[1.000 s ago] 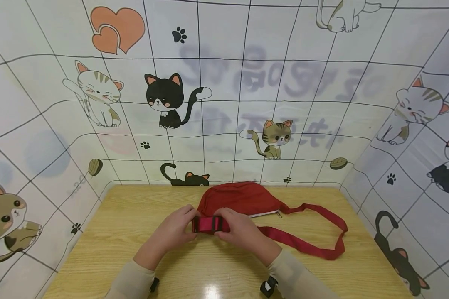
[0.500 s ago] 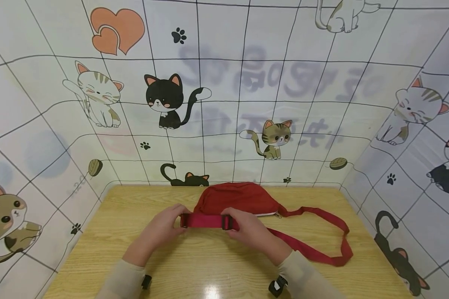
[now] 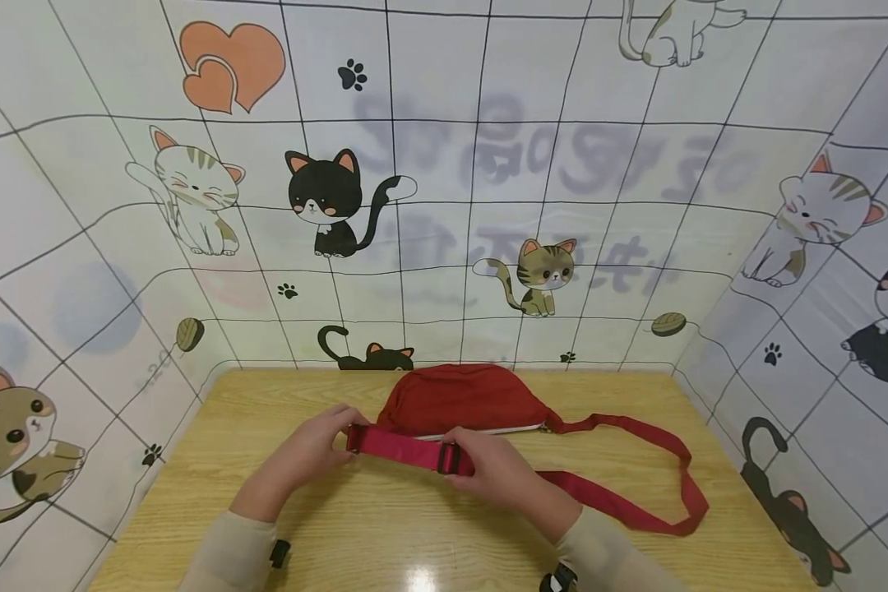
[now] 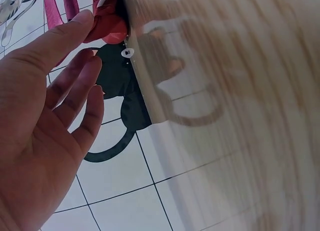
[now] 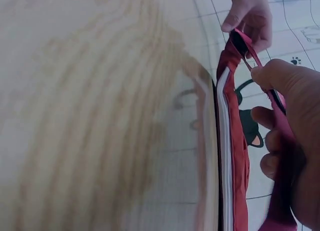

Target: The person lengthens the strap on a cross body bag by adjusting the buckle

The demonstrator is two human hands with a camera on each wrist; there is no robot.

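A red waist bag (image 3: 459, 398) lies at the back of the table, its white zipper (image 5: 225, 141) facing the front edge. My left hand (image 3: 307, 448) pinches the crimson strap (image 3: 400, 448) at its left end, by a dark buckle (image 3: 353, 438). With thumb and fingers, my right hand (image 3: 499, 473) grips the same strap at the black slider (image 3: 447, 458). Between both hands the strap runs fairly straight, sloping down to the right. In the right wrist view, the right hand (image 5: 300, 106) has its thumb along the strap, and the left hand (image 5: 251, 16) shows beyond.
The rest of the strap (image 3: 681, 460) loops over the right side of the wooden table (image 3: 385, 534). A white cloth wall (image 3: 444, 164) with cat drawings and grid lines encloses the table behind and on both sides.
My hands have moved apart, the left going left and the right going right. The strap stretch between buckle and slider has grown longer and now tilts; the loop on the right has shifted outward.
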